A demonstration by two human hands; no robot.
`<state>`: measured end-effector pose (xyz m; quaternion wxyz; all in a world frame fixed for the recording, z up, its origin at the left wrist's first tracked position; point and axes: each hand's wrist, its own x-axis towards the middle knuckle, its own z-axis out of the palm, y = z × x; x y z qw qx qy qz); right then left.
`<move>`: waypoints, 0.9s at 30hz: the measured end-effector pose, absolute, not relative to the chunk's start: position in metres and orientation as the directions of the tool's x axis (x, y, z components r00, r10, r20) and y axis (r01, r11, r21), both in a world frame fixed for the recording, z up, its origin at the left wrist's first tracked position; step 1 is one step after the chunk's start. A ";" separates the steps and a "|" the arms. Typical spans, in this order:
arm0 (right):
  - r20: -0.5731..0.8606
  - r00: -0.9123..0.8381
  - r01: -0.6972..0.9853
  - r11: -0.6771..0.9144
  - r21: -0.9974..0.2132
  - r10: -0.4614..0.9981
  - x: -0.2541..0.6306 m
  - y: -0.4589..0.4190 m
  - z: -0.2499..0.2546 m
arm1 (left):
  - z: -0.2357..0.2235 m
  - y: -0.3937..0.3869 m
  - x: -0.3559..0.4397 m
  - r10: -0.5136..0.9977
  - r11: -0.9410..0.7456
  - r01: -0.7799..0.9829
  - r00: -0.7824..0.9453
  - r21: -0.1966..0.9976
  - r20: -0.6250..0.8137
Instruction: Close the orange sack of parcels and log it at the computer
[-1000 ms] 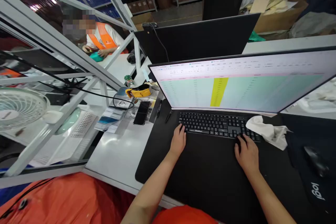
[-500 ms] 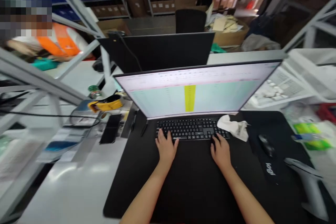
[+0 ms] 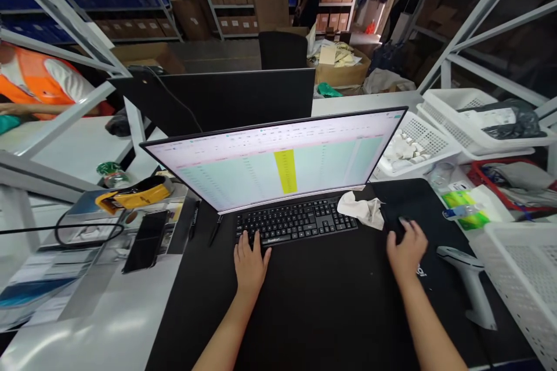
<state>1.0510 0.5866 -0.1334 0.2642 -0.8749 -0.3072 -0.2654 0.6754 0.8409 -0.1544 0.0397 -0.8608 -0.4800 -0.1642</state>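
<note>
A lit monitor (image 3: 270, 171) stands across the middle of the frame, showing a sheet of rows and columns with one yellow column. The rows appear filled in, but the text is too small to read, so how much of the sheet is complete and how much remains cannot be told.

The black keyboard (image 3: 296, 221) lies just below the screen, on a black mat (image 3: 313, 313) over the pale counter (image 3: 102, 330). The left hand (image 3: 250, 266) is palm down at its lower left corner, loosely open, with fingertips on or just over the keys and the thumb angled out toward the right. Its forearm rises from the lower edge of the frame.

The right hand (image 3: 407, 252) is well apart from the left, right of center, bent over a dark mouse (image 3: 404, 219) that it mostly hides. Whether it grips the mouse or only rests on it cannot be told. That forearm slants up and leftward from the lower right.

A crumpled white tissue (image 3: 363, 210) overlaps the keyboard's right end. A grey handheld scanner (image 3: 472, 281) lies to the right of the right hand, and a phone (image 3: 147, 240) lies left of the mat, near two pens.
</note>
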 end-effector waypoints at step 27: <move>0.500 0.700 0.652 -0.743 -0.155 0.510 1.131 0.550 -0.159 | -0.159 0.841 0.673 0.799 -0.543 0.836 0.486 0.079 0.355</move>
